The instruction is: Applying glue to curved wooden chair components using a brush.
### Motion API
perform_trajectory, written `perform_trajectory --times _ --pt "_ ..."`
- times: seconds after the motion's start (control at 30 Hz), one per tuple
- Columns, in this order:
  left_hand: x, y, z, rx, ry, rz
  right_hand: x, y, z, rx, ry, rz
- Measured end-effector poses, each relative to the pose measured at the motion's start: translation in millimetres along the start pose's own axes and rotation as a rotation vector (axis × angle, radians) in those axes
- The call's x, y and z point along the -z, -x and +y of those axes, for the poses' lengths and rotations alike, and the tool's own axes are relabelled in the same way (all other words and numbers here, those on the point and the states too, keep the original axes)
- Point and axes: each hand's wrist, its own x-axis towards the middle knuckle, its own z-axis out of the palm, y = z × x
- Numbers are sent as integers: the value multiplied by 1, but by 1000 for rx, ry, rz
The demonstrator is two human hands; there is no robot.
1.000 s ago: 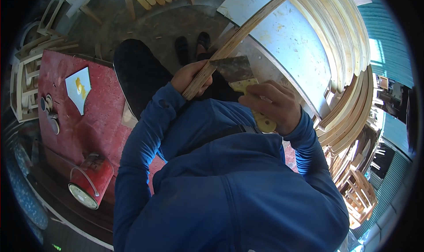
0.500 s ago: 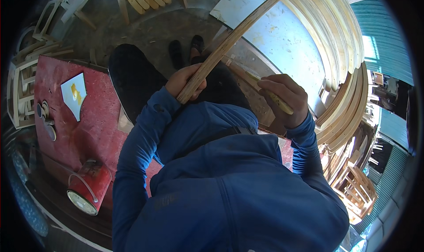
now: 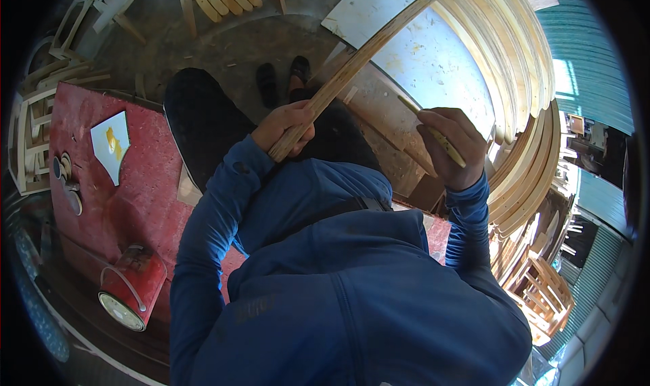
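A long, narrow wooden strip [image 3: 365, 53] runs slantwise from my lap up to the top right. My left hand [image 3: 288, 125] is wrapped round it close to its lower end. Off to the right of the strip, my right hand [image 3: 457, 142] grips a slim, yellowish tool [image 3: 448, 149] like a knife or scraper; its thin tip points up and left, clear of the wood. Its exact kind is hard to make out. On the red tabletop [image 3: 74, 115] at my left lies a pale flat piece [image 3: 105, 132] with a yellow-brown smear.
A red bucket [image 3: 150, 271] with a wire handle lies tilted at lower left. Several small round discs [image 3: 73, 200] sit by the table's left edge. Curved wooden pieces [image 3: 525, 61] are stacked at the right, beside a white board [image 3: 433, 68]. Wooden frames [image 3: 34, 142] stand far left.
My right hand has moved right with the tool, farther from the strip. My left hand and the strip have hardly moved.
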Motion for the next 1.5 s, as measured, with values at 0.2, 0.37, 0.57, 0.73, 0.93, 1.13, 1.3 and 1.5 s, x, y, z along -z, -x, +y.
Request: perform_trajectory --times 0.2,0.37,0.57,0.73,0.93,1.13,1.3,1.5 --pt "3 -3 -1 -9 -87 -35 10 -2 5 -19 99 81" --pt "-1 0 4 -13 -106 -57 6 -6 3 -12 71 71" --pt "0 -2 3 4 -115 -59 11 -5 7 35 101 61" --pt "1 -4 2 38 -133 -18 14 -2 15 27 114 45" --pt "0 -3 4 34 -117 0 14 -2 16 59 101 50" --pt "-2 -4 3 2 -132 -2 16 2 21 46 118 39" --pt "1 -4 1 29 -124 42 18 5 22 30 117 2" --pt "-2 -3 0 -3 -121 28 15 6 26 61 164 19"
